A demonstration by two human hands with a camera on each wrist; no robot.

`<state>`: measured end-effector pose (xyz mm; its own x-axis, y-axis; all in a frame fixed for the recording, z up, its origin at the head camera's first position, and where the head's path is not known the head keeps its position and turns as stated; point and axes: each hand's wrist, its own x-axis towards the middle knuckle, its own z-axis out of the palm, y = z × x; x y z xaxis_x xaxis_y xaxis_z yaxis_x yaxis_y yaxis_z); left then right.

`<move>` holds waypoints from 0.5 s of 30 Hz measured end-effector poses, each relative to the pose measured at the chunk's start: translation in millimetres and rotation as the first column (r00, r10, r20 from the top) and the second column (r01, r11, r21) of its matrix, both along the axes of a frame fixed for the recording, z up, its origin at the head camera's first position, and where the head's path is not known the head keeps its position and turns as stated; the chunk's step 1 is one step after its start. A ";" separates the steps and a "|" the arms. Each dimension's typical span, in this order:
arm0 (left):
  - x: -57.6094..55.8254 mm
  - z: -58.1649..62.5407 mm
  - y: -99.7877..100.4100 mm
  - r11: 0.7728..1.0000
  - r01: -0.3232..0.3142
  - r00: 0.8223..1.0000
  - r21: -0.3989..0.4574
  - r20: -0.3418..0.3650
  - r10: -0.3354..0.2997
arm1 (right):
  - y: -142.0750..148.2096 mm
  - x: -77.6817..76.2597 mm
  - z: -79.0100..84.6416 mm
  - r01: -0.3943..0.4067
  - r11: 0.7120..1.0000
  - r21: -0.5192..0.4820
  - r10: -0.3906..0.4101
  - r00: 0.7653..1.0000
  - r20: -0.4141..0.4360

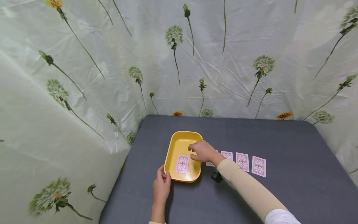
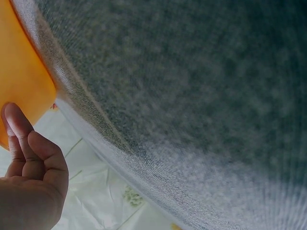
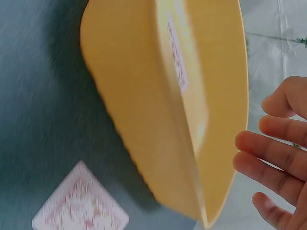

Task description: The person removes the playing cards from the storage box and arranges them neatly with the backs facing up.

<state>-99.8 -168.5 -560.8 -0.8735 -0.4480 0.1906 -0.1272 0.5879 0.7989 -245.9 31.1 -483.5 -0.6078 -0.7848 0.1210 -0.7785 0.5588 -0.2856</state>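
A yellow tray (image 1: 183, 134) sits on the dark table, with one pink patterned card (image 1: 182, 164) lying face down in it. My left hand (image 1: 161, 186) is at the tray's near left corner. In the left wrist view, fingertips (image 2: 17, 116) rest against the tray's outer wall. Over the right side of the tray is my right hand (image 1: 203, 151), its fingers spread and loosely bent with nothing between them. The right wrist view shows these fingers (image 3: 268, 148) above the rim.
Right of the tray lies a row of several similar cards, including one partly hidden by my right hand and others in the middle (image 1: 242, 161) and at the far end (image 1: 258, 166). A small black object (image 1: 216, 177) shows beneath my right forearm. A flowered curtain (image 1: 212, 62) hangs behind the table.
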 end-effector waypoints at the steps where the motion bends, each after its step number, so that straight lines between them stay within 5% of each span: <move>1: -0.2 0.0 0.1 1.000 0.000 1.000 0.001 0.001 0.000 | -3.8 0.9 -0.6 -0.006 1.000 0.004 0.006 1.000 0.004; 15: -1.0 -3.4 -1.8 1.000 0.004 1.000 0.007 -0.009 -0.004 | -36.9 6.7 -27.8 0.012 0.995 0.102 -0.021 0.996 0.087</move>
